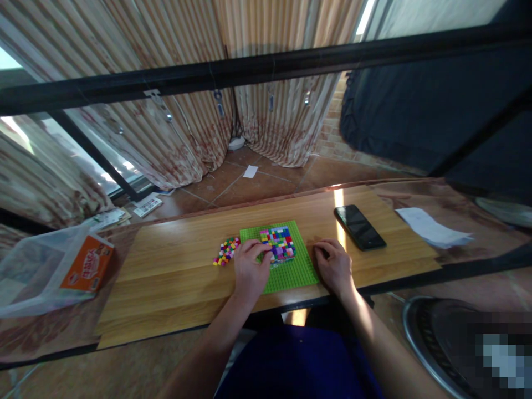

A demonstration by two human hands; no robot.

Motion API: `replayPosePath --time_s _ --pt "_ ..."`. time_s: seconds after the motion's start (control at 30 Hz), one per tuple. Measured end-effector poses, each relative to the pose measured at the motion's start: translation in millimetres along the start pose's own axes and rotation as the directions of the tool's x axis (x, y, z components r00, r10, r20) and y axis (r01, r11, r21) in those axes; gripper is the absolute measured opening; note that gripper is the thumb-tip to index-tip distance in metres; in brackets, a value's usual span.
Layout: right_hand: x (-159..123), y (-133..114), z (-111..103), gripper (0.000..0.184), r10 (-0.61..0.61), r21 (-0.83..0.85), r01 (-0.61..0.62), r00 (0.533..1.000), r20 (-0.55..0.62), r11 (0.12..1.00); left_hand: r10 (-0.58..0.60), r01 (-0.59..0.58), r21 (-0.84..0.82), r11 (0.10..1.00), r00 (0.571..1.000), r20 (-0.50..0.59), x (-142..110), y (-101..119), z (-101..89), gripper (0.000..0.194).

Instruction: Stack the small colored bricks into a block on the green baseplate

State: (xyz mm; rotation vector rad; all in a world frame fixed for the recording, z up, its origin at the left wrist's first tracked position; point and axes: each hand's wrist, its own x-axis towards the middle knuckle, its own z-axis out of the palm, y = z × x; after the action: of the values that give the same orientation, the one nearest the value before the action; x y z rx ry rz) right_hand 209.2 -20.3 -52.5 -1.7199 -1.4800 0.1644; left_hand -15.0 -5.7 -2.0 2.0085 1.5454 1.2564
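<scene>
A green studded baseplate (286,279) lies on the wooden board, carrying a square patch of small multicoloured toy bricks (282,242). My left hand (251,267) reaches over the left part of the baseplate, thumb and fingers pinched together at the left edge of the patch. Whatever sits between those fingertips is too small to make out. Just left of this hand is a loose pile of small coloured bricks (225,252). My right hand (334,267) rests at the baseplate's right edge with its fingers curled in, and no object shows in it.
A black phone (359,227) lies on the wooden board (174,271) at the right. White papers (432,227) are farther right. A clear plastic bin (45,266) with an orange label stands at the left end. A dark metal bar (249,66) crosses beyond the table, before curtains.
</scene>
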Motion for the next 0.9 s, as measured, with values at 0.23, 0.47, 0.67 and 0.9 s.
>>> replayPosePath --time_s 0.23,0.47,0.67,0.9 --pt "0 1 0 0.024 -0.006 -0.003 0.006 1.0 -0.001 1.0 0.013 -0.013 0.007 1.0 1.0 -0.008 0 0 1.8 0.009" --pt "-1 -1 0 0.024 0.006 -0.008 -0.006 1.0 0.001 1.0 0.203 -0.199 0.213 0.957 0.979 0.007 -6 1 -1.2 0.013" --pt "0 -1 -1 0.025 -0.001 -0.022 0.001 1.0 0.002 1.0 0.301 -0.302 0.323 0.897 0.952 0.053 -10 6 -6.0 0.016" --pt "0 0 0 0.025 -0.007 -0.025 0.007 1.0 0.008 1.0 0.3 -0.314 0.378 0.871 0.949 0.098 -11 8 -5.6 0.016"
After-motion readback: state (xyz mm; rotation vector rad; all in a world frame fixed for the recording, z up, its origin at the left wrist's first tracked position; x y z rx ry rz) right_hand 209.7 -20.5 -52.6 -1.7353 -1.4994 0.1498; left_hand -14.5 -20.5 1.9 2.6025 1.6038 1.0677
